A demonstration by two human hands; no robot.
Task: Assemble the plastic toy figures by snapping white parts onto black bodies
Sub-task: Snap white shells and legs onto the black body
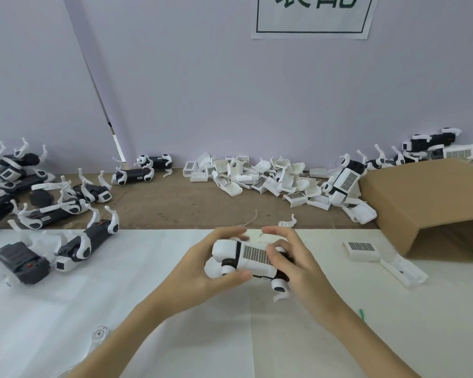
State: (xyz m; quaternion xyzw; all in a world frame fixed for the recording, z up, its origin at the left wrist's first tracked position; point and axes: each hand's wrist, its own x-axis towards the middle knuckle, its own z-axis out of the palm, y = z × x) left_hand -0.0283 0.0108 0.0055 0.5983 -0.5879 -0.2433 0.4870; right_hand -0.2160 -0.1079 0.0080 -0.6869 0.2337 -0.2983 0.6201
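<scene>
A toy dog figure (253, 257), black body with a white grilled cover on top, is held over the white sheet at centre. My left hand (202, 271) grips its head end, thumb under the front leg. My right hand (290, 257) curls round the rear end, fingers over the cover. Black bodies without covers (66, 211) lie in a heap at the left. A pile of loose white covers (262, 178) sits against the wall. A lone white cover (362, 249) and an open one (403, 271) lie to the right.
A cardboard box (432, 203) lies on its side at the right, with finished figures (344, 181) beside and behind it. A loose white leg (287, 221) lies beyond my hands. Another white piece (100, 334) rests near my left forearm. A wall closes the back.
</scene>
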